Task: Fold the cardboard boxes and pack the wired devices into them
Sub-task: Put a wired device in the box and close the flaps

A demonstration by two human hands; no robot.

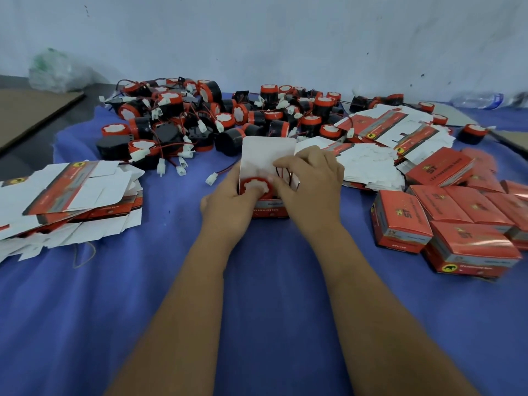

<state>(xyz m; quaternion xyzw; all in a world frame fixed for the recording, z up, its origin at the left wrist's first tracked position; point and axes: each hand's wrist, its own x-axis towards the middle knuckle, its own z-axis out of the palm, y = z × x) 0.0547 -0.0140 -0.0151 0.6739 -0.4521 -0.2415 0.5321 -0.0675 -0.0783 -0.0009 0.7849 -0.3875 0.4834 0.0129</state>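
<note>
While flat cartons (68, 195) lie stacked at left, the left hand (228, 207) presses a red-faced device (255, 187), face up, into the open box (268, 208); right hand (310, 181) fingers tuck its wire in beside the upright lid.

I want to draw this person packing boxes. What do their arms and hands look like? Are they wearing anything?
Both arms are bare as far up as the picture shows: no sleeves in view. The left hand and right hand wear no gloves, and I can see no rings, watch or bracelets. Two plain forearms reach in from the bottom edge.
</note>
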